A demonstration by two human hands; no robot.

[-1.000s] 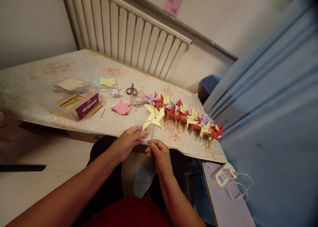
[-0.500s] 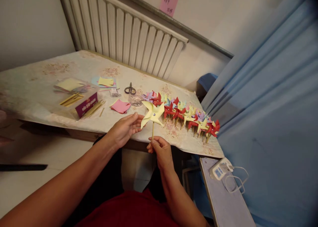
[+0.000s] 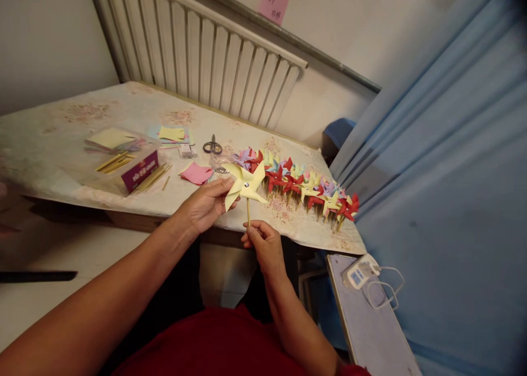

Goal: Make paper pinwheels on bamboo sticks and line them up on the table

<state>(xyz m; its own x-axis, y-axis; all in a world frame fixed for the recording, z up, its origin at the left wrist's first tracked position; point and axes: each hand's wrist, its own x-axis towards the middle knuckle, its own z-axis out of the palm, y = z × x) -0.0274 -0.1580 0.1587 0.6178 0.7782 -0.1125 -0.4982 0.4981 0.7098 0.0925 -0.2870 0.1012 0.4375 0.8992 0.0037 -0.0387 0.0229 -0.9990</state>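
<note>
A pale yellow paper pinwheel (image 3: 254, 183) with a shiny pin at its centre stands upright on a thin wooden stick (image 3: 248, 211) in front of me. Low on that stick, my right hand (image 3: 263, 241) pinches it between thumb and fingers. At the left blades is my left hand (image 3: 209, 203), its thumb and fingers apart and partly hidden behind the paper; it seems to touch a blade. Beyond the pinwheel, rows of finished pinwheels (image 3: 292, 184) in red, yellow, purple and blue stand on the table.
On the flowered tablecloth (image 3: 135, 104) lie pink paper pieces (image 3: 196, 173), black scissors (image 3: 212, 145), a stack of coloured paper (image 3: 172, 134) and a clear box with a purple label (image 3: 140, 173), beside loose sticks (image 3: 151, 179). A white charger (image 3: 360, 273) rests on a side surface at right.
My left hand has moved in closer to the pinwheel, its fingers now behind the left blades. The pinwheel's blades have turned slightly. The right hand keeps its pinch on the stick.
</note>
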